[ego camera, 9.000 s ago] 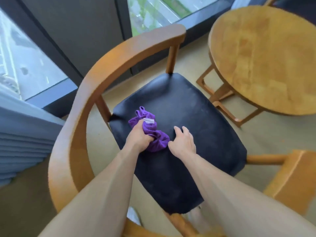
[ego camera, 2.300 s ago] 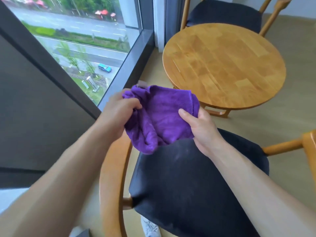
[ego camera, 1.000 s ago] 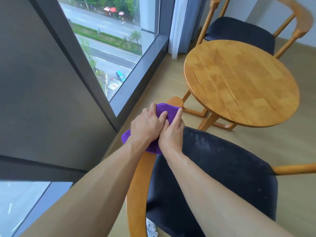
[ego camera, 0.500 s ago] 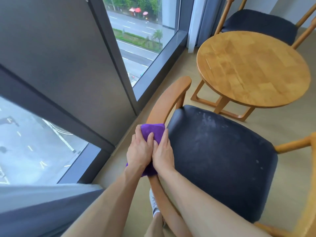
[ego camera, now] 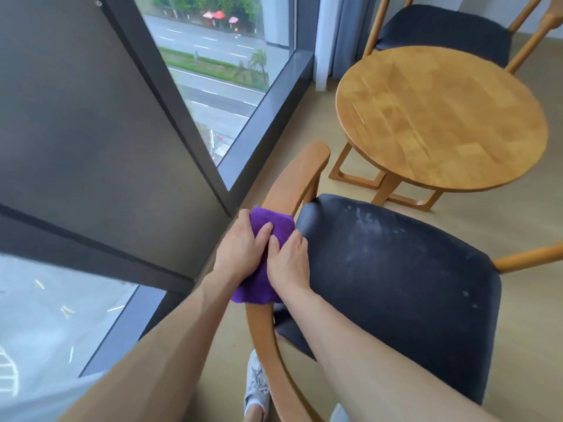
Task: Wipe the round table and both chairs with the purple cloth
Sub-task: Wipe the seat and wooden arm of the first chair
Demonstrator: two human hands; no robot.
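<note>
Both hands, left hand (ego camera: pixel 239 248) and right hand (ego camera: pixel 288 259), are keeping the purple cloth (ego camera: pixel 268 236) wrapped and clamped around the near chair's wooden armrest (ego camera: pixel 294 178). Since half a second ago they are sliding forward along the rail, toward its front end beside the round tabletop (ego camera: pixel 441 117).

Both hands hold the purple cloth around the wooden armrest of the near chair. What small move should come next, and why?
Probably slide the purple cloth forward along the armrest toward its bare rounded end. Left hand and right hand already wrap the cloth over the rail, and the wood ahead lies uncovered.
</note>
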